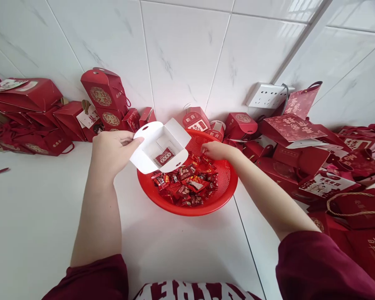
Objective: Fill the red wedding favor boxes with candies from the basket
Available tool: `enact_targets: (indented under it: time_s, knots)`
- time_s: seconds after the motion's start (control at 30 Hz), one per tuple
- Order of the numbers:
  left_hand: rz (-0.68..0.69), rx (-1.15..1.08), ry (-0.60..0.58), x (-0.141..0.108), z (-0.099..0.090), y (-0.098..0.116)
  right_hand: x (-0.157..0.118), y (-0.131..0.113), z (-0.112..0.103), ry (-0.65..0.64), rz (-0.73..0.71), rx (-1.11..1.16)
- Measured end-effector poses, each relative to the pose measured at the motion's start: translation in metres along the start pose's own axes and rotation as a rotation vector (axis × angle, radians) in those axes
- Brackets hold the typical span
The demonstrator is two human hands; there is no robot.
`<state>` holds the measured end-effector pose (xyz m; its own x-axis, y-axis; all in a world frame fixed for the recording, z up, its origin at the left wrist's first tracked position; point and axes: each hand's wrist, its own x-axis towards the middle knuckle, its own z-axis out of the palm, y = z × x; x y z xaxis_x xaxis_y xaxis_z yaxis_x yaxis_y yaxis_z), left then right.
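White tiled wall: glossy, grey-veined tiles (187,50) run right across the back of the scene.
Pale tabletop: a smooth, light work surface (50,208) spreads out below, a dark seam cutting down it on the right.
Gift boxes: over on the right, a crowded heap of red printed card boxes (276,171); across to the left, a red box stack with gold round emblems (101,96) against the tiles.
Basket: centre stage, a round red perforated plastic basket (187,211) on the tabletop.
Open box: here's an open white-lined card box (146,148), flaps spread, held up over the basket's left part.
Left hand: this one (115,150) has thumb and fingers clamped on the box's left flap.
Right hand: down it goes in view, this hand (215,150) at the basket's right side, fingers curled by the packets; whether they grip one, can't tell.
Power strip: a white multi-socket strip (265,96) against the wall.
Wrapped packets: small, shiny red ones (196,183) piled in the basket; one dark-red printed packet (164,156) lies inside the box.
Stage: a two-handed moment, I'd judge, box steadied, fingers among packets; lifting out would call for clearing rim and flaps.
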<state>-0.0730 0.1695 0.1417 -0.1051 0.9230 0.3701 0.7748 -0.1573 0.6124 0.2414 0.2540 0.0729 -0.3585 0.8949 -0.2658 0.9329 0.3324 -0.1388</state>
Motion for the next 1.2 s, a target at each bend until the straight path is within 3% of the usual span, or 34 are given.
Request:
enact_targets:
  time_s: [0.13,0.27,0.37,0.57,0.8,1.2]
  knots:
    - [-0.044,-0.113,0.09,-0.002,0.002,0.006,0.014,-0.007,0.028,-0.08,0.062,-0.144]
    - [-0.093,-0.148,0.217,-0.005,-0.002,0.014,0.015,-0.011,0.046,-0.052,0.053,-0.227]
    - [-0.079,-0.144,0.245,-0.007,-0.005,0.011,0.016,-0.01,0.051,-0.029,0.027,-0.264]
    - [0.062,-0.105,0.278,-0.005,-0.004,-0.006,0.021,-0.004,0.055,0.014,-0.148,-0.312]
    - [0.097,-0.094,0.24,-0.004,0.0,-0.006,0.028,-0.002,0.051,-0.071,-0.273,-0.332]
    - [0.084,-0.078,0.167,-0.006,-0.002,0.001,0.024,-0.003,0.038,-0.071,-0.254,-0.158]
